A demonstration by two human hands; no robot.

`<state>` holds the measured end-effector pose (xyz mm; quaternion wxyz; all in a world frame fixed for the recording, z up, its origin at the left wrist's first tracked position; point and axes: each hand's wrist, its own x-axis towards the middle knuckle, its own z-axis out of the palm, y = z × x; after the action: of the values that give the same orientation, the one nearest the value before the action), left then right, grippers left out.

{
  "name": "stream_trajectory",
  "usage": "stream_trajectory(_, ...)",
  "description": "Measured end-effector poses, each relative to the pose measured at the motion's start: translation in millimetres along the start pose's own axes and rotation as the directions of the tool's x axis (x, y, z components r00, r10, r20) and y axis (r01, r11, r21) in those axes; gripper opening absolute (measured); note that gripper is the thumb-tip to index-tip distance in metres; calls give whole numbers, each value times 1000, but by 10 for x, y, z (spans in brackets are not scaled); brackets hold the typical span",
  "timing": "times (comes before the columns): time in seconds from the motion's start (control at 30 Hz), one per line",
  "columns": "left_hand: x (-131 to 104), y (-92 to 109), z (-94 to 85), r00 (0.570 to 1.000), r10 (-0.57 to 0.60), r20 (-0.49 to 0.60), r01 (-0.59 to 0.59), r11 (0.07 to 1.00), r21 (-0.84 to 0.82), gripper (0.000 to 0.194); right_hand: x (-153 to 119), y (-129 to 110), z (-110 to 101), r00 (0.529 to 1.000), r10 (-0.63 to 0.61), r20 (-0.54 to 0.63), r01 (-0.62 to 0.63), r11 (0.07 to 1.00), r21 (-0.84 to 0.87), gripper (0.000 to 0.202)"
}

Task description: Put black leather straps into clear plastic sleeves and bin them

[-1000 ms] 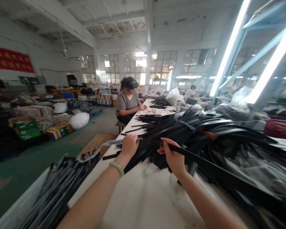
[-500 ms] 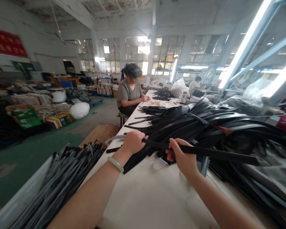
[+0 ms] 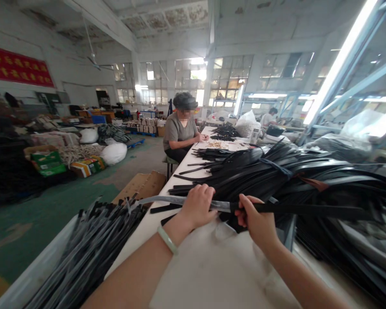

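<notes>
A long black strap (image 3: 318,211) lies across in front of me, its left part inside a clear greyish plastic sleeve (image 3: 164,198). My left hand (image 3: 197,207) is closed over the sleeved part, with the palm hiding the strip beneath it. Pinched between the thumb and fingers of my right hand (image 3: 255,216) is the bare black part, close to where the sleeve ends. The strap's right end reaches out past that hand, over a large heap of black straps (image 3: 309,167). A pale bangle (image 3: 167,239) circles my left wrist.
The white table (image 3: 212,274) runs away from me. Sleeved straps (image 3: 90,244) fill a pale container at the left, beside a cardboard box (image 3: 144,186). A co-worker (image 3: 182,128) sits at the table's far left side, near small brass-coloured pieces (image 3: 217,144).
The sleeve now covers the strap between my hands, where bare black showed before. My left hand shifted right, nearer my right hand. The whole view has moved slightly.
</notes>
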<state>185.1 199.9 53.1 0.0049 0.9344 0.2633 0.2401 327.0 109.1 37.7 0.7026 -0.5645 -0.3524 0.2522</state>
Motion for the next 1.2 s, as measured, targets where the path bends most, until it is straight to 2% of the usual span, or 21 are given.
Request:
stream_trajectory(0.07, 25, -115, -24, 990, -117, 77, 112, 992, 60, 22, 81, -43, -90, 998, 46, 39, -50, 990, 128, 36)
stream_trajectory(0.13, 43, -198, -27, 978, -175, 112, 166, 982, 90, 32, 154, -129, -186, 996, 68, 61, -80, 971, 224, 36)
stream_trajectory(0.2, 53, -236, -31, 977, -203, 71, 194, 974, 116, 39, 216, -219, -264, 996, 36, -77, -15, 968, 252, 35)
stream_trajectory(0.27, 58, -228, -44, 975, -221, 14, 216, 964, 155, 40, 248, -267, -291, 962, -30, -272, 89, 974, 209, 32)
stream_trajectory(0.33, 59, -178, -53, 976, -216, -38, 219, 957, 191, 39, 225, -250, -242, 939, -62, -338, 119, 981, 151, 33)
stream_trajectory(0.47, 53, -56, -36, 987, -143, -70, 155, 965, 210, 38, 78, -134, -21, 980, -33, -199, 50, 995, 82, 39)
stream_trajectory(0.53, 53, -60, -27, 988, -138, -76, 151, 966, 209, 33, 52, -125, 30, 986, -29, -164, 50, 991, 126, 40)
stream_trajectory(0.7, 69, -228, -48, 965, -242, -107, 258, 947, 193, 13, 203, -216, -113, 979, -49, -196, 116, 932, 343, 35)
stream_trajectory(0.77, 67, -260, -66, 959, -261, -107, 276, 946, 170, 20, 245, -200, -146, 985, -19, -170, 79, 932, 354, 35)
stream_trajectory(0.87, 58, -232, -106, 956, -271, -114, 287, 942, 174, 36, 210, -108, -86, 988, -10, -153, 54, 957, 286, 38)
stream_trajectory(0.97, 51, -155, -132, 961, -245, -127, 267, 942, 202, 37, 94, -31, 41, 993, -19, -117, 45, 975, 217, 42)
stream_trajectory(1.1, 44, -36, -76, 976, -196, -95, 211, 959, 190, 36, -81, -20, 174, 997, -73, 38, 65, 980, 188, 40)
stream_trajectory(1.2, 46, -40, -29, 985, -162, -62, 171, 969, 177, 36, -125, -52, 169, 974, -103, 201, 68, 982, 176, 37)
